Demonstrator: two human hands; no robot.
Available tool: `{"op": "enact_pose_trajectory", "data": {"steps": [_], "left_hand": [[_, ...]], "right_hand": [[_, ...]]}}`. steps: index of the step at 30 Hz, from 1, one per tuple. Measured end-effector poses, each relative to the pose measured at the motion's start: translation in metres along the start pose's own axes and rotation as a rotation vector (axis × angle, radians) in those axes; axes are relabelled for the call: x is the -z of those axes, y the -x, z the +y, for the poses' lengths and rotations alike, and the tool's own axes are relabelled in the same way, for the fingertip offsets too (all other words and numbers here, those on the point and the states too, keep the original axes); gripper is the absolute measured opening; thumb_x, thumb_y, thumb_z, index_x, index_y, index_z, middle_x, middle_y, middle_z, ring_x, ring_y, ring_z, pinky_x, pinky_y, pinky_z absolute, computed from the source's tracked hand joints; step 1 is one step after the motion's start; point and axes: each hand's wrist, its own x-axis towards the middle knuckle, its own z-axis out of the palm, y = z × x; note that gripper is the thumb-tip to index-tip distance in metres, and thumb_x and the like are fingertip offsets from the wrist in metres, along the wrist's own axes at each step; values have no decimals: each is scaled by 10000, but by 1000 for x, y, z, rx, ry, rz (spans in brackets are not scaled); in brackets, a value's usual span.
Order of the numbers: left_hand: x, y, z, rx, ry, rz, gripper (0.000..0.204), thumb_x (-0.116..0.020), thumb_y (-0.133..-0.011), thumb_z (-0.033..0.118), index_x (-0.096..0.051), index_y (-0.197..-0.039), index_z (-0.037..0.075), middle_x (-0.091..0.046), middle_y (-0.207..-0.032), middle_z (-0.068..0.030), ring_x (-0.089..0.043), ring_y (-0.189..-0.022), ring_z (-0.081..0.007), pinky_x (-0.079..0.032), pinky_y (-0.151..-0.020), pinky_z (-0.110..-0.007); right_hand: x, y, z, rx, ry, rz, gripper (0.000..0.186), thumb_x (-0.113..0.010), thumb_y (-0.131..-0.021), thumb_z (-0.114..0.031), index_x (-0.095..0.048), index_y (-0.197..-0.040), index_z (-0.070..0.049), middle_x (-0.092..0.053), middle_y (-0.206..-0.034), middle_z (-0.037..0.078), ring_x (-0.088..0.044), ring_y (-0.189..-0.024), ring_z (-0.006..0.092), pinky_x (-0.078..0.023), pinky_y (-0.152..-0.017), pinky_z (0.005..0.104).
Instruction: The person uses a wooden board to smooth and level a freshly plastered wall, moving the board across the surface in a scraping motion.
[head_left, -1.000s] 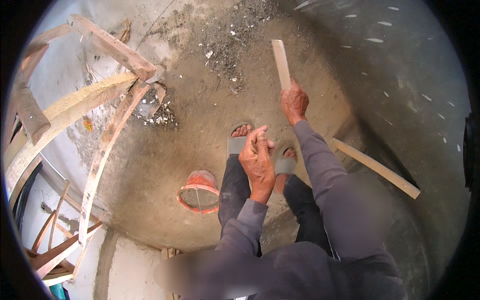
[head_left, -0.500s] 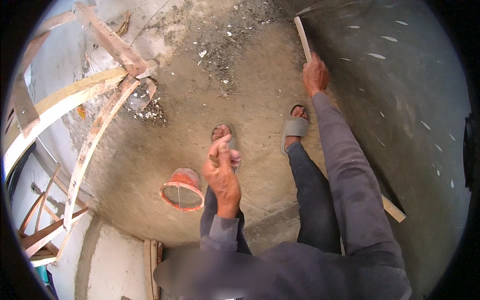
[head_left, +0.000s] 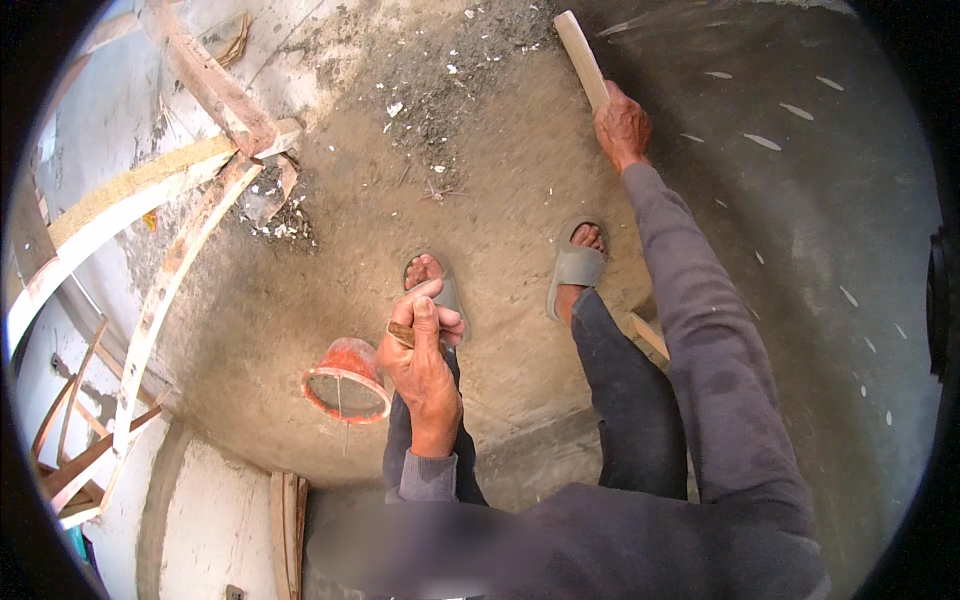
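Note:
In the head view, my right hand (head_left: 622, 128) grips a pale wooden slat (head_left: 581, 55), held out toward the top right near the base of the dark grey wall (head_left: 830, 210). My left hand (head_left: 418, 370) is lower down, above my left leg and sandalled foot, its fingers curled round a small brown object (head_left: 400, 334) that is mostly hidden. A red-orange bucket (head_left: 350, 352) is on the concrete floor just left of it. Another pale wooden strip (head_left: 648, 334) lies behind my right forearm, partly covered by it.
Curved wooden frames (head_left: 140, 330) stand along the left, with debris (head_left: 285, 225) by their joint. Several boards (head_left: 285, 540) lean at the lower left beside a white wall (head_left: 215, 520). Gravelly rubble (head_left: 430, 120) is scattered on the floor (head_left: 300, 280) ahead.
My right hand has moved forward and right with the slat, toward the grey wall. My left hand has shifted leftward, still closed. My feet now stand farther apart.

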Motion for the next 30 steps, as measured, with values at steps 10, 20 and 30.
{"op": "enact_pose_trajectory", "data": {"steps": [10,20,30], "left_hand": [[-8,-8,7,8,11,-4,282,-533,-991,240,-639,-1099,3,-597,-747,-20,-543,-628,-72,-461,-573,-212],[-4,-13,10,35,16,14,283,-534,-991,235,-642,-1094,-5,-605,-760,-21,-543,-632,-72,-458,-578,-212],[-18,-10,11,57,5,-61,295,-527,-996,264,-640,-1095,10,-598,-770,-20,-549,-688,-85,-442,-619,-231]], "right_hand": [[-4,-36,-18,-12,125,5,236,-518,-846,-86,-594,-1069,-74,-664,-988,193,-638,-917,401,-511,-767,500],[-3,-14,6,13,208,46,380,-532,-839,-77,-575,-1216,-110,-675,-1004,177,-651,-892,387,-518,-776,491],[6,-26,7,-16,74,-26,317,-553,-834,-90,-617,-1144,-102,-672,-969,183,-641,-842,413,-521,-737,509]]}}
